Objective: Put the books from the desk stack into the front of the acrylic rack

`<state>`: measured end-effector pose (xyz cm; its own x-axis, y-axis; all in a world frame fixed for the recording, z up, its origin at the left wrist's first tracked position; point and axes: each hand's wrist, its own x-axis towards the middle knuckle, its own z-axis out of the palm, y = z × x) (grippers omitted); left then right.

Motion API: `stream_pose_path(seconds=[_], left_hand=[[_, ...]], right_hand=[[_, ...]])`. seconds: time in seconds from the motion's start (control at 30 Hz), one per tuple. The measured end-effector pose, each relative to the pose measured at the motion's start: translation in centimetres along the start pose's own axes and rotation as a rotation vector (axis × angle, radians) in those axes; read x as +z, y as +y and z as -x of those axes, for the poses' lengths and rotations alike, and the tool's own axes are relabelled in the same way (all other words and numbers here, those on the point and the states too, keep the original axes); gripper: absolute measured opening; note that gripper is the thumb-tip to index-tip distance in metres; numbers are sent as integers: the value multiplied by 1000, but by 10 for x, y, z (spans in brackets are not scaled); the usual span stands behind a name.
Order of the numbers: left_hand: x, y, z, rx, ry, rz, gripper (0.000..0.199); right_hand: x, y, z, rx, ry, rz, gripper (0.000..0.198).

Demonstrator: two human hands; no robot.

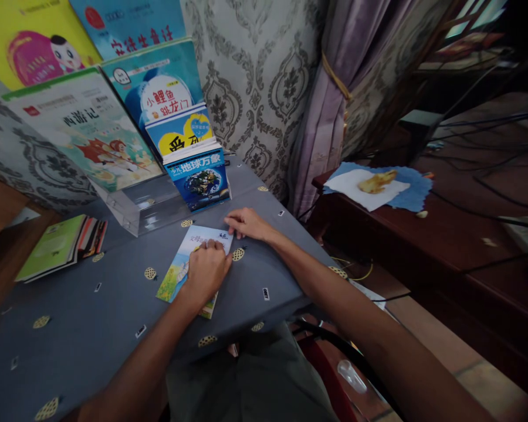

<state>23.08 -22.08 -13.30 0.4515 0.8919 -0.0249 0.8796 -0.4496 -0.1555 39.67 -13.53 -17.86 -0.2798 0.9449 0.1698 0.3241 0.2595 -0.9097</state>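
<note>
A thin paperback book [179, 280] with a blue sky and yellow-green field on its cover lies on the grey tablecloth in front of me. Across the middle of its cover rests my left hand [206, 271], palm down, fingers laid on the book and hiding part of the picture. My right hand [247, 224] is at the book's far right corner, with its fingers bent and drawn together at the edge. Whether the corner is between those fingertips is hard to make out. Just beyond stands a blue book with a globe picture [202, 183], at the front of a clear acrylic stand [132, 214].
Several upright books, among them a white-green one [85, 129] and a teal one [158, 76], fill the stand. A small pile of books [55, 246] lies at the left. To the right, a dark red table [457, 228] holds cables and a blue cloth [416, 196].
</note>
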Motion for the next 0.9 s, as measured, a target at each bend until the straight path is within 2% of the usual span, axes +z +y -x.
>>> stream_pose_path(seconds=[0.07,0.13,0.2,0.3,0.4,0.47,0.6,0.73,0.9], left_hand=[[0,-4,3,13,-13,11,39],[1,-18,9,80,-24,52,40],[4,-41,21,219,-54,120,47],[11,-84,46,401,-181,216,72],[20,-115,69,407,-205,250,81],[29,-122,79,371,-165,239,79],[47,-102,82,303,27,173,71],[58,-67,72,249,209,74,63],[59,-40,60,194,299,47,55]], right_hand=[[2,2,0,-4,-51,11,23],[3,4,1,-9,-46,7,24],[3,4,1,-18,-36,17,25],[2,4,2,-42,-17,76,27],[0,3,2,-60,-3,140,27],[0,1,2,-69,6,211,29],[2,-2,2,-106,46,379,31],[7,2,-1,-182,-6,352,36],[8,7,-3,-191,-25,316,38]])
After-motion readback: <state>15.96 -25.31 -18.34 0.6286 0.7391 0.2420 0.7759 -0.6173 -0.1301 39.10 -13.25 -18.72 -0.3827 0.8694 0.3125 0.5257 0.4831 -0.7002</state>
